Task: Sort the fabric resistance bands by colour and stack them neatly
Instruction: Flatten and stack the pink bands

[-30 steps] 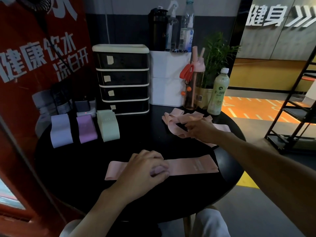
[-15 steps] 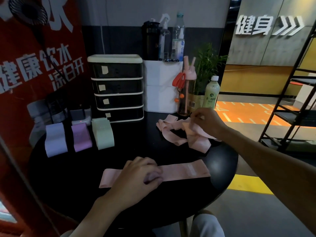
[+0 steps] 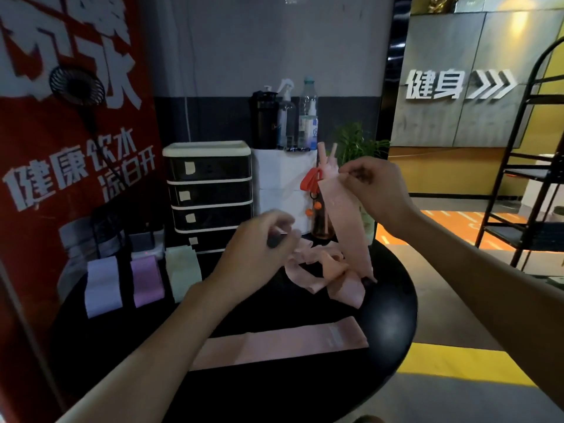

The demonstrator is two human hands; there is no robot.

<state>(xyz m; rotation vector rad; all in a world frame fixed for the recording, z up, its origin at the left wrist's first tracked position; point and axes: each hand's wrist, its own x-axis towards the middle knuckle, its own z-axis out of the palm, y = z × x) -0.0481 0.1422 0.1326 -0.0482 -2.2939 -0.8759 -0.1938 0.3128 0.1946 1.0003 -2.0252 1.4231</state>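
Now that your right hand (image 3: pixel 375 193) has raised a pink band (image 3: pixel 345 227) from the tangle (image 3: pixel 317 270), fingers (image 3: pixel 351 175) pinching its top while its tail hangs to the worktop (image 3: pixel 393 315), your left hand (image 3: pixel 259 242) has left the flat band (image 3: pixel 283 343) and risen, curled, its hold unclear, so stacking it looks next.

Back of worktop (image 3: pixel 393 319) blocked by drawer unit (image 3: pixel 210 193). White box (image 3: pixel 283 184) and pink bottle (image 3: pixel 324 209) stood just right of drawer unit. Front-left of drawer unit, room taken by folded bands (image 3: pixel 146 280) laid in row. Front-right of drawer unit, loose pink heap (image 3: pixel 317 267) spread, with hanging pink band (image 3: pixel 348 227) raised above it. Bare lane left open straight in front of drawer unit, closed further forward by flat pink band (image 3: pixel 283 343) laid crosswise.
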